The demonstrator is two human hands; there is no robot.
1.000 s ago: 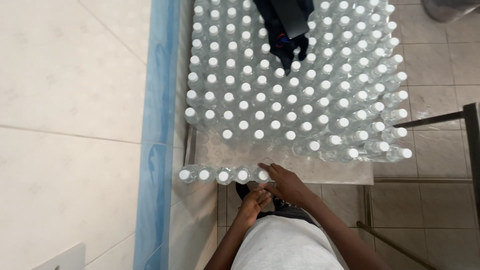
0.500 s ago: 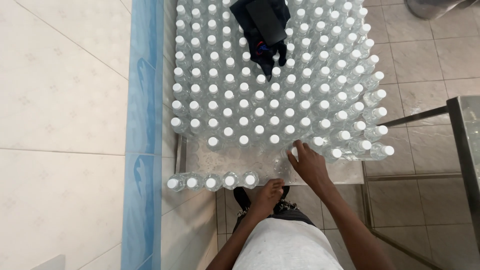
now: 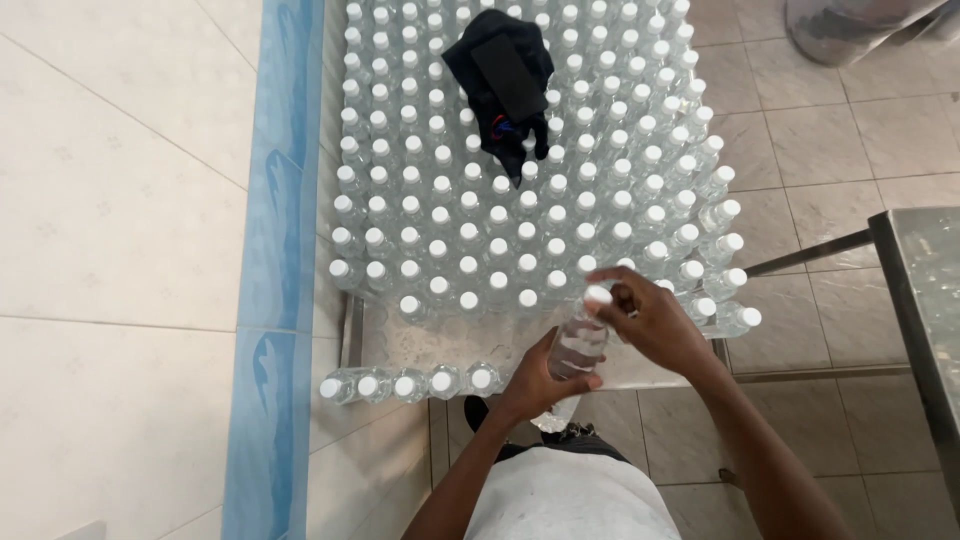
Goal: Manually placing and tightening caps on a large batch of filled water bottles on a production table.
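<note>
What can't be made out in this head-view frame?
- Bottle base: hidden by left hand.
- Its cap: partly covered by right hand; tightness unclear.
- Black cloth: covers bottles beneath.
- Metal table: cut off by right edge.
- Bottle rows: run past top edge.

- The metal table (image 3: 372, 330) is packed with capped bottles (image 3: 500, 230) standing cap to cap, with no gaps between them.
- A black cloth (image 3: 505, 80) lies over the caps at the table's far end.
- Between that block and the row of 5 bottles (image 3: 405, 384) on the table's near edge runs a bare strip.
</note>
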